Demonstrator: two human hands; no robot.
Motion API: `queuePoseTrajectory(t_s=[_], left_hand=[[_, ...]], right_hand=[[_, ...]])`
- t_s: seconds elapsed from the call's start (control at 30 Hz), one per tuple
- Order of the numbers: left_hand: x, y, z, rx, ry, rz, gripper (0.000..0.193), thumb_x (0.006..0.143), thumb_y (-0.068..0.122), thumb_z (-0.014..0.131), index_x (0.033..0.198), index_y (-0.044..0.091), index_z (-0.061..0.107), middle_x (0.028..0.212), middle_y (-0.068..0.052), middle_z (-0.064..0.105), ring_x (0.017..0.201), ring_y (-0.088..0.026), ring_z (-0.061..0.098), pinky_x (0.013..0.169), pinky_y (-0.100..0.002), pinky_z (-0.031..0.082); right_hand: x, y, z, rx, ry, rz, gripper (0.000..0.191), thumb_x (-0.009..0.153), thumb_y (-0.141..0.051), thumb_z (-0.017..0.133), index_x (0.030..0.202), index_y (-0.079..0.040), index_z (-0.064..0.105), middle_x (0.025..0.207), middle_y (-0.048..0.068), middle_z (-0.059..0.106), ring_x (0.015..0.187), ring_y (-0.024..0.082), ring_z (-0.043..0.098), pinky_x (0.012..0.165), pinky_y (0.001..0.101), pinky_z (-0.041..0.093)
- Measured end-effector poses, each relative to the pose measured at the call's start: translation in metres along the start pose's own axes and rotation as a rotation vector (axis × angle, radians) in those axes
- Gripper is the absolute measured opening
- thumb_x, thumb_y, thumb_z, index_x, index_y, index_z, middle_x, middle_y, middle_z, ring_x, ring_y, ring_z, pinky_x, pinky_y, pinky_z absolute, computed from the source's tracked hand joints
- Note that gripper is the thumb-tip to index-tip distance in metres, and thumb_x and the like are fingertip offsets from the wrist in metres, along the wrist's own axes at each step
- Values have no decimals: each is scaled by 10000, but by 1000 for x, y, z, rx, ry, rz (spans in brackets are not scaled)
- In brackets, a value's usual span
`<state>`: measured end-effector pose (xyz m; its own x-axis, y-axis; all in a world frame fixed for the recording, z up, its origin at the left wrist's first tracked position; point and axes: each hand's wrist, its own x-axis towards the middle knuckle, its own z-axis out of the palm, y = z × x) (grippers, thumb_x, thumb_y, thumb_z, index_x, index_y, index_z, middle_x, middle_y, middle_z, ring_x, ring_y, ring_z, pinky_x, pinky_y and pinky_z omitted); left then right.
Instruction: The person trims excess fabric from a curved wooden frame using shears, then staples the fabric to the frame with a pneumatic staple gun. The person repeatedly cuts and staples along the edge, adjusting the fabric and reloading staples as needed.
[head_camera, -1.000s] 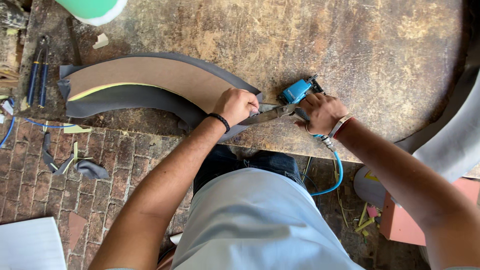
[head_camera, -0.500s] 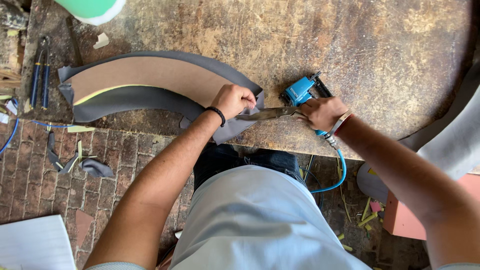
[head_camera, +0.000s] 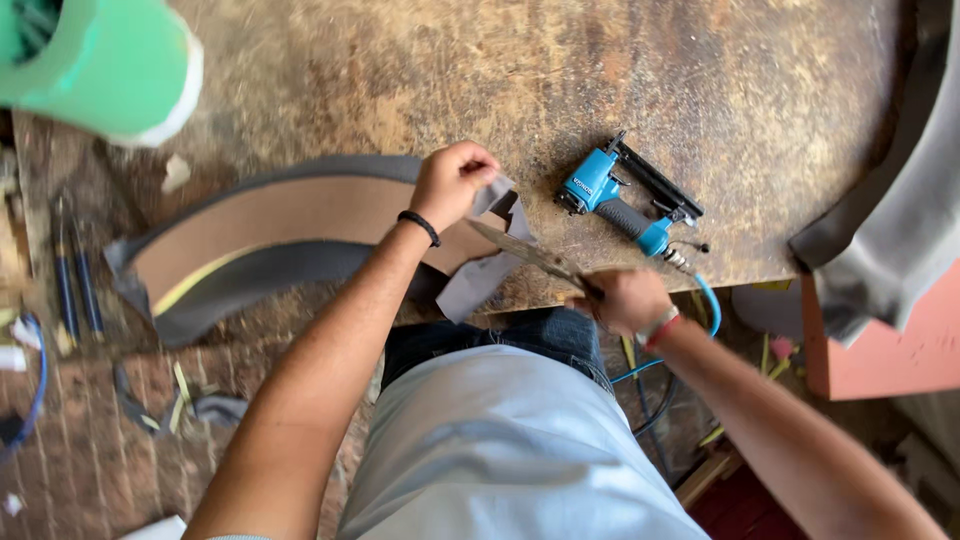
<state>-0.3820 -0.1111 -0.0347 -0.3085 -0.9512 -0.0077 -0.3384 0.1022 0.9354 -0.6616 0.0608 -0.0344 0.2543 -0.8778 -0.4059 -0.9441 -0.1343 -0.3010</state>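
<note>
My left hand pinches and lifts a flap of grey fabric at the right end of a curved brown board wrapped in that grey fabric. My right hand grips the handles of metal scissors, whose blades point up-left into the grey flap. The blue pneumatic stapler lies on the worn wooden table, just beyond my right hand, with its blue hose running off the table edge.
A green and white roll sits at the top left. Grey fabric hangs over an orange block at the right. Blue-handled pliers and fabric scraps lie on the brick floor at the left.
My right hand has let go of the blue stapler, which now rests on the table, and holds the scissors. My left hand has lifted the grey flap.
</note>
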Motion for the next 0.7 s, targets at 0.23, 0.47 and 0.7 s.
queuePoseTrajectory(t_s=[0.23, 0.47, 0.7], left_hand=[[23, -26, -34, -47, 153, 148, 400, 944, 141, 715, 1257, 37, 490, 1262, -56, 620, 931, -190, 630, 751, -337, 566], [-28, -32, 25, 566, -607, 91, 401, 850, 520, 751, 890, 126, 808, 866, -130, 764, 814, -332, 725, 725, -453, 566], [-53, -29, 52, 571, -574, -4, 336, 783, 493, 807, 846, 163, 793, 816, -105, 756, 759, -323, 732, 657, -455, 565]], right_hand=[[-96, -153, 121, 1757, 136, 591, 550, 891, -569, 661, 708, -70, 518, 579, 39, 497, 475, 186, 498, 421, 357, 394], [-91, -318, 159, 2385, 377, 652, 540, 922, -597, 582, 757, -88, 510, 665, 41, 471, 549, 183, 513, 484, 319, 417], [-7, -374, 151, 2473, 714, 532, 468, 943, -517, 630, 763, -108, 490, 663, 16, 454, 544, 173, 494, 501, 313, 408]])
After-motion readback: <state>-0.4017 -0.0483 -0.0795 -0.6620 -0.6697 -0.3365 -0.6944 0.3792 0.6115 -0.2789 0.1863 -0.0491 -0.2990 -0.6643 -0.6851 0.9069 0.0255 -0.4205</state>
